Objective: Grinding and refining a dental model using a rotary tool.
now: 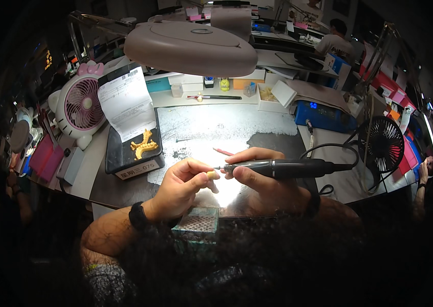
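from afar i see, right of the black tray [119, 156], fingers of the left hand [173, 187] clamped on a small pale piece [212, 175], likely to steady it, those of the right hand [267, 184] on the black handpiece [303, 168], pen-style.

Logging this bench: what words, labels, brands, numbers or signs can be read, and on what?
Label on black bin: readable characters and digits, not copied here.
Blue box: lit digits, readable, not copied.
White sheet: barcode; print too small to read.
Co-worker's shirt: lettering, too blurred.
Orange sign, far left: too blurred.
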Demonstrator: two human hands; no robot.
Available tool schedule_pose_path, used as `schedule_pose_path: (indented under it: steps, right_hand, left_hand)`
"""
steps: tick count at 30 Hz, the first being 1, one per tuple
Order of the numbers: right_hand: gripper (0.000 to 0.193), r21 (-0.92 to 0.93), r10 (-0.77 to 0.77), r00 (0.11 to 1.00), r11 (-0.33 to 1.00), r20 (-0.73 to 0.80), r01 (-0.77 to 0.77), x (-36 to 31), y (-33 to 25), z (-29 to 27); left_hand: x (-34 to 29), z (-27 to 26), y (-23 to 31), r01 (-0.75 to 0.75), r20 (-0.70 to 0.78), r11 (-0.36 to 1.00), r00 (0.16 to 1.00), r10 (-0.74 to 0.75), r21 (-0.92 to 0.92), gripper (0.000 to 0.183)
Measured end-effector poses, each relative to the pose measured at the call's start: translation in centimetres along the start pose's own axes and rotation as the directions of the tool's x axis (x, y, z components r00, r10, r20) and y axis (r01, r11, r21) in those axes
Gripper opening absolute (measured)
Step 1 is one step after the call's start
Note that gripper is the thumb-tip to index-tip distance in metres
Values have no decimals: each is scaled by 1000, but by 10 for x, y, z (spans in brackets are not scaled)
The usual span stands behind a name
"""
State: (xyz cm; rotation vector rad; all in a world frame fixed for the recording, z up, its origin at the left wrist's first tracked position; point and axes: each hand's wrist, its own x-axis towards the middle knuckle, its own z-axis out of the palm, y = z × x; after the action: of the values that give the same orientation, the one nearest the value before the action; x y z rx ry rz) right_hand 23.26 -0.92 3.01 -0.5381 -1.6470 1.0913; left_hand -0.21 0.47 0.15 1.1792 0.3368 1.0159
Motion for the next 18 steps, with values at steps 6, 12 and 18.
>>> schedule_pose_path:
  steps: [6,12,18]
  right_hand:
    - [18,136,55,998,989,4,-55,-1,-6,0]
    - [15,197,61,998,978,24,-65,-1,-4,0]
    - [13,246,142,990,959,1,-138,-1,-6,5]
  left_hand:
    - [0,-4,-3,-5,-11,1000,1000,5,-25,16]
    - [0,-6,-3,3,-2,999,1000,-3,-38,14]
    - [1,-4,-2,-5,21,999,1000,6,-33,11]
